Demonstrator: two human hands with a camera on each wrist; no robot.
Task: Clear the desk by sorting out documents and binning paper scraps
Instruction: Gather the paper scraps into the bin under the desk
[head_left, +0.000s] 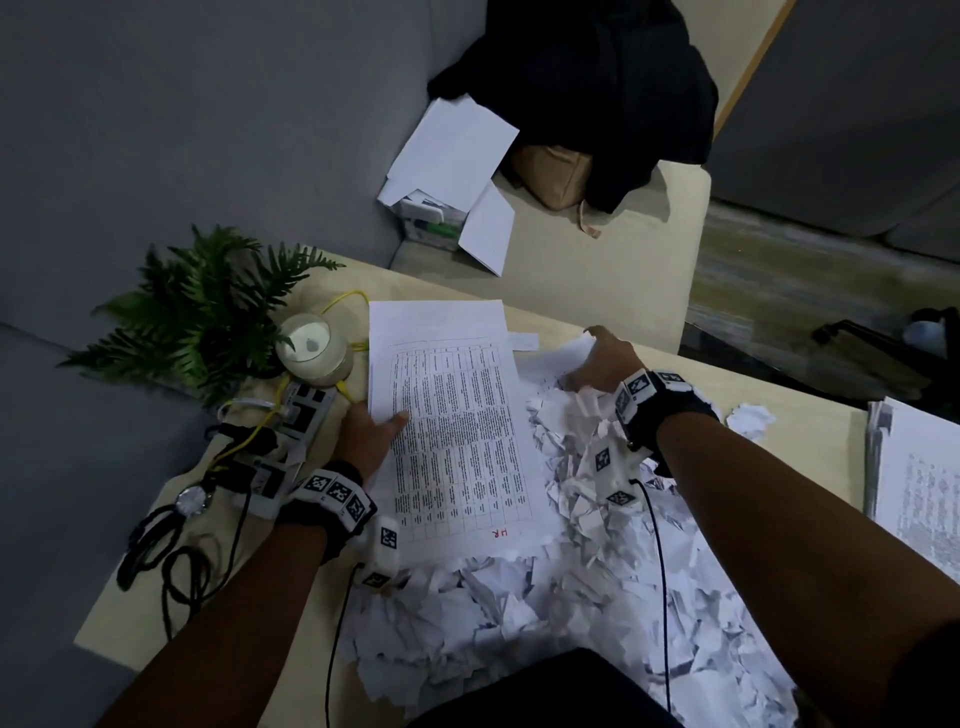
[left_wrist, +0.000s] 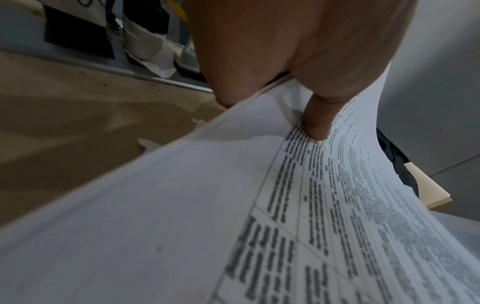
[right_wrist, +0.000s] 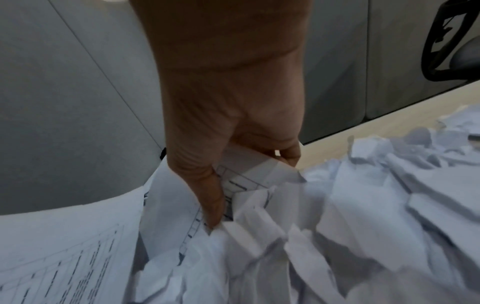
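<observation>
A printed document with a table (head_left: 457, 431) is held up above the desk by my left hand (head_left: 371, 434), thumb on top of its left edge and fingers underneath. In the left wrist view the thumb (left_wrist: 318, 121) presses on the sheet (left_wrist: 259, 205). A big heap of torn paper scraps (head_left: 571, 597) covers the desk's middle and near side. My right hand (head_left: 597, 358) reaches into the far end of the heap and pinches a printed sheet (right_wrist: 241, 181) lying among the scraps (right_wrist: 337, 226).
A fern (head_left: 202, 312), a candle jar (head_left: 314, 351), a power strip with yellow cable (head_left: 291, 421), a wristwatch (head_left: 193, 501) and black cords sit at the desk's left. A document stack (head_left: 919, 488) lies at the right edge. Beyond the desk, a bench holds white sheets (head_left: 452, 150) and a dark bag (head_left: 597, 93).
</observation>
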